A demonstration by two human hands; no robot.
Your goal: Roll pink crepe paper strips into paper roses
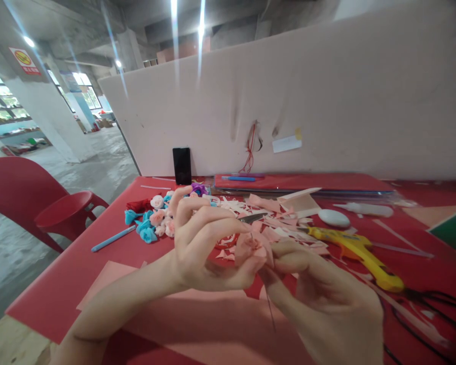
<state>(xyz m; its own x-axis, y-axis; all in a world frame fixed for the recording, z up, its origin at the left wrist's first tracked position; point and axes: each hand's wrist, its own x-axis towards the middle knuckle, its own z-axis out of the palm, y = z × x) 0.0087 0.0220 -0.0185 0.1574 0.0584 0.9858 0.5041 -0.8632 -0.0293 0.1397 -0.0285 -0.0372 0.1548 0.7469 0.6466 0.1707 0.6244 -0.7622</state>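
A pink flower (253, 248), pinched by both hands above a red table (57, 299).
At far left a red chair (19, 187) stands on a grey floor (106, 149) near a pillar (47, 111); on the table lie a blue pen (114, 238) and small flowers (147, 230), with a black phone (182, 166) upright before a pale panel (197, 106). The left hand (203, 243) holds the petals between thumb and finger, partly hiding the scissors (254, 217); the right hand (323, 294) pinches the flower's right edge. Beyond are pale scraps (298, 207), a yellow glue gun (359, 253) and a dark cord (437, 298).

Streaking ceiling lights (201, 28), slightly soft focus
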